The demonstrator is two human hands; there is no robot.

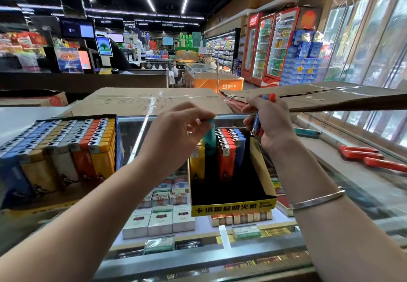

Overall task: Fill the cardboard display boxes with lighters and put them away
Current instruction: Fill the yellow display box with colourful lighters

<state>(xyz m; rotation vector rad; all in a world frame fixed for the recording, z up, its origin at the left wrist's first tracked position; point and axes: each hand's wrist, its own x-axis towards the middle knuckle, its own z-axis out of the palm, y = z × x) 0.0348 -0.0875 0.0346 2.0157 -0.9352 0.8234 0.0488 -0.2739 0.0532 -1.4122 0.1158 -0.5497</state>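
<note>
Filling step judged in hand: a teal lighter is pinched at its top by the left hand and held upright over the half-filled display box, beside the yellow row. Blue and red lighters are gripped in the curled right hand, above the box's right wall. Next move likely needs the teal one lowered straight into its slot. A full box is seen at left, loose red lighters on the glass counter at right
</note>
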